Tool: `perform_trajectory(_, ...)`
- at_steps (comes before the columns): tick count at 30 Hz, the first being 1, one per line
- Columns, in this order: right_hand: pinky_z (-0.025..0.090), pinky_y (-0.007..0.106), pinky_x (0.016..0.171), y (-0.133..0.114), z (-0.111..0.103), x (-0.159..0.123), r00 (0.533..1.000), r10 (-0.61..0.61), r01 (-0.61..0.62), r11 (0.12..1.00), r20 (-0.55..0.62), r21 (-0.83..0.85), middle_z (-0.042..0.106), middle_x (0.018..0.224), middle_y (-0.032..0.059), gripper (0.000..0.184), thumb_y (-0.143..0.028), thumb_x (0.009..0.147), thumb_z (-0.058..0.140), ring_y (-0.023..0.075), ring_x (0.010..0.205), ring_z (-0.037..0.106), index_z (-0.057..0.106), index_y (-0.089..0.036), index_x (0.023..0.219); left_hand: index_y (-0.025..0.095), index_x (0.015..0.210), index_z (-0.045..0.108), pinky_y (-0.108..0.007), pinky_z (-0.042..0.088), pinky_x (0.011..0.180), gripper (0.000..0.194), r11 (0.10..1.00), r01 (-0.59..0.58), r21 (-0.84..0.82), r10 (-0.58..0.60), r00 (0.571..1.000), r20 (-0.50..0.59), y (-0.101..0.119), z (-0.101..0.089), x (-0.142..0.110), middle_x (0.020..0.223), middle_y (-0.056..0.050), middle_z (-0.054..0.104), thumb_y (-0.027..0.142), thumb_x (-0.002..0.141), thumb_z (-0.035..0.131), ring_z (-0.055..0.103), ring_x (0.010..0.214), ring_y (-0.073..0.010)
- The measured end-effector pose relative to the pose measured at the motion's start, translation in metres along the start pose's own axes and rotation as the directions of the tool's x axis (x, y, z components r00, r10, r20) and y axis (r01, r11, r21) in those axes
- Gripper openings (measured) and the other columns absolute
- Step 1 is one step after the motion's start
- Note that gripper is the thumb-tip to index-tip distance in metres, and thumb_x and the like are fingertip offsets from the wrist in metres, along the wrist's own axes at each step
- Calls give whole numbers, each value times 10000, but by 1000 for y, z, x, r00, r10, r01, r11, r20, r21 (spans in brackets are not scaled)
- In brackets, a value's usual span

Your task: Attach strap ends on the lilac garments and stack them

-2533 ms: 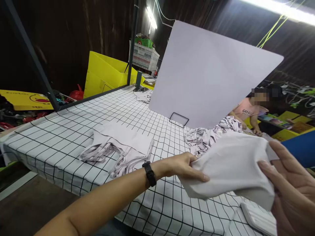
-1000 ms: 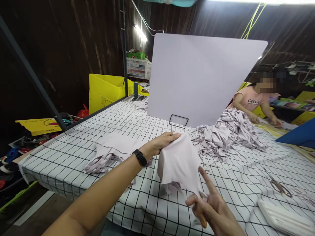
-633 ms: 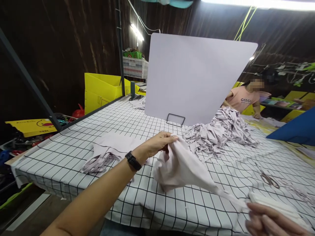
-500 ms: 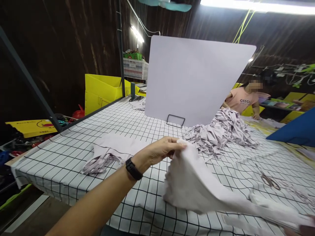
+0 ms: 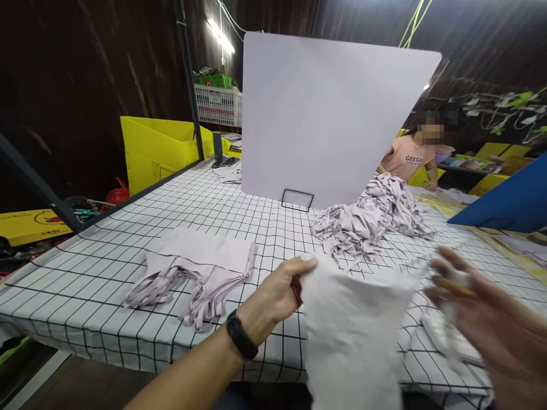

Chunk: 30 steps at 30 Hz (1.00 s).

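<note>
Dark wall (image 5: 85, 68) fills the upper left of the frame; at upper centre a white board (image 5: 333, 119) stands on the checked table (image 5: 273, 228), blocking the view behind it. A crumpled cloth heap (image 5: 359, 222) lies by its lower right corner, a flat cloth stack (image 5: 196, 247) at left. At lower centre-right, the left hand (image 5: 280, 290) pinches a white cloth (image 5: 354, 330), its lower end cut off by the frame. The right hand (image 5: 481, 307) is blurred beside it; how it grips, I cannot tell.
</note>
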State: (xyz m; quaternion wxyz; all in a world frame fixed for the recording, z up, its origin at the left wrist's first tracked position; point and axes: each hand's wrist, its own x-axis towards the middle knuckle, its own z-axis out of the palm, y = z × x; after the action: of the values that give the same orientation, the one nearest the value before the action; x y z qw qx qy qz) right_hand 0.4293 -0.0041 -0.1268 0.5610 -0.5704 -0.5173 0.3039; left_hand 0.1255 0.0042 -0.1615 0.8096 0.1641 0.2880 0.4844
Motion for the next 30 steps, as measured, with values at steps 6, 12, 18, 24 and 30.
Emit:
perform_trajectory(6,532,557,938,59,63,29,956,291,-270,924,36,-271,746,1129,199,776,-582,606,761,388,1063,696,639,-171,1253,151,826,613,-252,526,730,147,989,38,142,-5,974,-227,-10,-35,43,741,-27,650,137,796,755,647,695,-141)
perform_trajectory(12,520,494,929,83,66,-25,965,260,-256,896,-40,-363,758,1117,125,536,-611,704,675,374,1125,664,723,-233,1081,115,851,664,-214,476,636,349,913,38,407,47,979,-196,-17,-47,36,761,-37,685,-107,588,718,639,694,-136)
perform_trajectory(18,578,370,759,76,96,-62,962,166,-93,945,216,-312,775,953,93,408,-564,847,625,269,866,721,753,-214,1012,156,901,615,-193,353,483,450,835,-5,550,127,975,-183,-18,-40,39,586,87,540,-121,549,669,486,503,-77)
perform_trajectory(24,601,366,769,49,118,-73,912,-231,339,889,339,-306,700,1139,80,292,-431,944,620,239,914,692,689,-270,1177,145,985,601,-237,461,548,381,835,22,550,51,992,-117,-4,-11,31,594,63,580,-13,659,720,568,521,-105)
perform_trajectory(30,606,412,908,31,120,-69,799,-476,591,733,366,-337,602,1327,91,382,-251,997,551,283,1217,633,590,-324,1370,149,1074,584,-295,548,676,293,943,-13,334,-1,999,42,1,7,25,755,-9,656,86,825,724,643,613,-122)
